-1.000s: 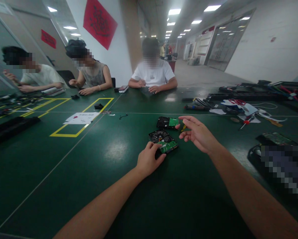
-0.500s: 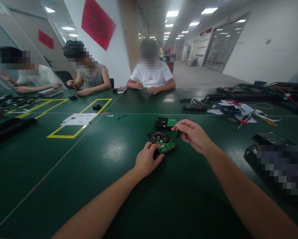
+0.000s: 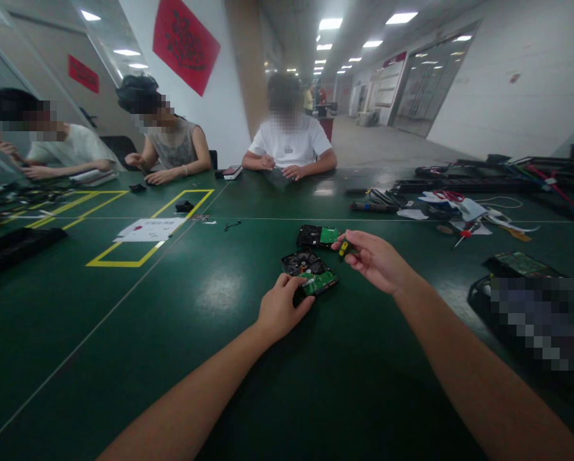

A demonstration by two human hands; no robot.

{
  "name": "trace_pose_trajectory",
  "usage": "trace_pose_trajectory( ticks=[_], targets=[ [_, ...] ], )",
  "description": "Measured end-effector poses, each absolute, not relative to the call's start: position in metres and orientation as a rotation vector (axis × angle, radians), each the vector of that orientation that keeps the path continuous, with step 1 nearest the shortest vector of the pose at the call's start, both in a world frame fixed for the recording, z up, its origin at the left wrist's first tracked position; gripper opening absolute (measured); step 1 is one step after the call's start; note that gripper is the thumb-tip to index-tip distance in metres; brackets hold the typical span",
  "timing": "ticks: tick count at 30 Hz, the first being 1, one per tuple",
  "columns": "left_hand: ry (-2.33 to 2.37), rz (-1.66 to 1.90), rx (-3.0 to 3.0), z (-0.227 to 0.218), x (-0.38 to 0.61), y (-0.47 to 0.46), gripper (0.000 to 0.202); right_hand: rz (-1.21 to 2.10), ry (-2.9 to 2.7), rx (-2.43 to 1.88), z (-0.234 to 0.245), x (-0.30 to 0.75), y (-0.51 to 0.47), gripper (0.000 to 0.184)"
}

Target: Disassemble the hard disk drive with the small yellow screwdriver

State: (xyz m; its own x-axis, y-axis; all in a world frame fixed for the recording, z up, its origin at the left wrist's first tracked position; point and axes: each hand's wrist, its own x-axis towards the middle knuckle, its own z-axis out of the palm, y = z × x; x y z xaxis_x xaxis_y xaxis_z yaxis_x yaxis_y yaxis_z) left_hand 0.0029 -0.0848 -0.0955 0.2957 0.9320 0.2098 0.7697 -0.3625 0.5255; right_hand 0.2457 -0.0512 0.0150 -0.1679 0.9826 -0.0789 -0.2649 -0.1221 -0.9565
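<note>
My left hand grips the near-left side of a hard drive with a green circuit board, its fingertips on the top and the thumb at the near edge. The drive lies on the green table, partly hidden by those fingers. My right hand pinches a small yellow-and-black screwdriver above and to the right of this drive; its tip is too small to make out. Just behind lies a second hard drive, also with a green board, close to my right fingertips.
Cables and tools, among them a red-handled screwdriver, lie to the right. A dark case with a circuit board stands at the near right. At left are a white paper and a black tray. Three people sit across the table.
My right hand has turned the screwdriver, so its yellow part now faces me more. The left hand stays on the hard drive. The view has shifted slightly.
</note>
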Motion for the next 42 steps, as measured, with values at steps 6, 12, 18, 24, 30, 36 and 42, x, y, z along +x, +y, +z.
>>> trace_pose_trajectory(
  ticks=[6, 12, 18, 24, 30, 36, 42],
  targets=[
    [1.547, 0.688, 2.237, -0.093, 0.004, -0.086, 0.043, 1.638, -0.942, -0.922, 0.015, 0.242, -0.051, 0.024],
    [1.564, 0.656, 2.229, -0.092, 0.004, -0.085, 0.044, 1.483, -1.116, -0.995, 0.021, 0.245, -0.055, 0.034],
    [1.567, 0.638, 2.229, -0.091, 0.004, -0.085, 0.045, 1.22, -1.269, -1.124, 0.016, 0.247, -0.052, 0.033],
    [1.561, 0.658, 2.231, -0.092, 0.004, -0.085, 0.045, 1.348, -1.231, -1.05, 0.016, 0.241, -0.055, 0.033],
    [1.556, 0.651, 2.234, -0.093, 0.004, -0.084, 0.046, 1.38, -1.201, -1.051, 0.018, 0.243, -0.055, 0.029],
    [1.558, 0.646, 2.24, -0.092, 0.003, -0.085, 0.046, 1.197, -1.296, -1.131, 0.012, 0.244, -0.051, 0.035],
    [1.553, 0.663, 2.234, -0.093, 0.004, -0.085, 0.043, 1.205, -1.267, -1.169, 0.013, 0.242, -0.053, 0.04]
  ],
)
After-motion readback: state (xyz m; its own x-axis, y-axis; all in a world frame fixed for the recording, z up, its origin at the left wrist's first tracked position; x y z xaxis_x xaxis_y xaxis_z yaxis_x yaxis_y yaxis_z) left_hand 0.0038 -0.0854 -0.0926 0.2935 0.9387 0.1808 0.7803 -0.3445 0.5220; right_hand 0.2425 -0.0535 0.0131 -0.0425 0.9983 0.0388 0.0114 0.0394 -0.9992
